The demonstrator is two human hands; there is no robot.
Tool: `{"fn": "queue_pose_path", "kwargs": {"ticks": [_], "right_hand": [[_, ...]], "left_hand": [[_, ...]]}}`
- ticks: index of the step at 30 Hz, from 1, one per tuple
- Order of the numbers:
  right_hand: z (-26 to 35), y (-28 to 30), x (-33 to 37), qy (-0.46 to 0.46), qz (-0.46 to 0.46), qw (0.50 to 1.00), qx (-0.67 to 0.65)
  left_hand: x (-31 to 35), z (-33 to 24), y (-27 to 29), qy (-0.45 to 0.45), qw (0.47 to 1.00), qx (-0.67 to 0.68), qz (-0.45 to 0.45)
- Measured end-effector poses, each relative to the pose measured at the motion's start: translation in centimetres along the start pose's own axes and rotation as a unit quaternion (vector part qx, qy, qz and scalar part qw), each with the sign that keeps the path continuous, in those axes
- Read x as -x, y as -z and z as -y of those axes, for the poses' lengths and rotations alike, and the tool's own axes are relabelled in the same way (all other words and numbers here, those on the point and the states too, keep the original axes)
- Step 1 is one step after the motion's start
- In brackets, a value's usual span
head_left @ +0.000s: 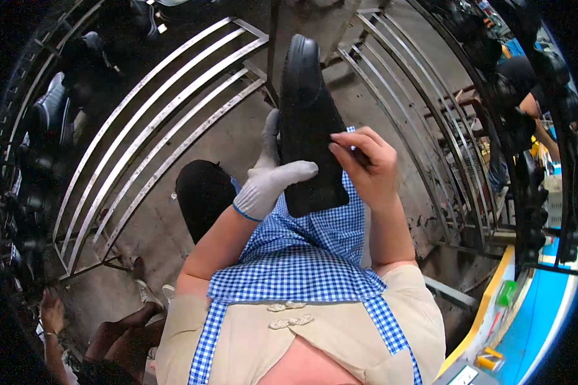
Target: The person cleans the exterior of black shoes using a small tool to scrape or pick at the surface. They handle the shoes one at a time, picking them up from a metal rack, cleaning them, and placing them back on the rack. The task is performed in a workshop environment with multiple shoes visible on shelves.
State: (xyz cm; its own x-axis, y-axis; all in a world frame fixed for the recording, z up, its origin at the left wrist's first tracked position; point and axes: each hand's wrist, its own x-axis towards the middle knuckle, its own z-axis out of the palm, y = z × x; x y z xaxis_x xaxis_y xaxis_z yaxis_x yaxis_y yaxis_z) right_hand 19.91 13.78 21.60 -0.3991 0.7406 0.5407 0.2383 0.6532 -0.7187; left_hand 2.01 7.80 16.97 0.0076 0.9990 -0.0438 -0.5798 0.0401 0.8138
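Observation:
A black boot [309, 119] is held up in front of me, its toe pointing away and its wide shaft end toward my lap. My left hand [271, 179], in a whitish knit glove with a blue cuff edge, is closed around the boot's left side, thumb lying across the shaft. My bare right hand [372, 168] is at the boot's right edge. Its thumb and forefinger are brought close together in a pinch, the other fingers curled. Whatever lies between those fingertips is too small to make out.
Metal racks with long bars stand to the left [154, 122] and right [424, 96]. Dark shoes [52, 106] hang at far left. A blue-topped bench [539, 321] with a yellow edge holds a green item [507, 293] at lower right. Other people are at lower left and far right.

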Motion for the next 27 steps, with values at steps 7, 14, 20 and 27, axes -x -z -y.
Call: {"fn": "queue_pose_path", "kwargs": {"ticks": [7, 14, 20, 27], "right_hand": [[-0.7, 2.0, -0.1, -0.078, 0.138, 0.986, 0.055], [-1.5, 7.0, 3.1, -0.127, 0.223, 0.959, 0.12], [-4.0, 11.0, 3.9, -0.119, 0.391, 0.905, 0.116], [-6.5, 11.3, 3.0, -0.101, 0.438, 0.888, 0.09]], "left_hand": [[1.1, 0.7, -1.2, 0.199, 0.978, 0.065, 0.022], [0.9, 5.0, -0.8, 0.336, 0.918, 0.166, 0.132], [0.6, 8.4, -0.1, 0.453, 0.859, 0.194, 0.141], [-0.6, 8.1, 0.6, 0.467, 0.862, 0.074, 0.181]]}}
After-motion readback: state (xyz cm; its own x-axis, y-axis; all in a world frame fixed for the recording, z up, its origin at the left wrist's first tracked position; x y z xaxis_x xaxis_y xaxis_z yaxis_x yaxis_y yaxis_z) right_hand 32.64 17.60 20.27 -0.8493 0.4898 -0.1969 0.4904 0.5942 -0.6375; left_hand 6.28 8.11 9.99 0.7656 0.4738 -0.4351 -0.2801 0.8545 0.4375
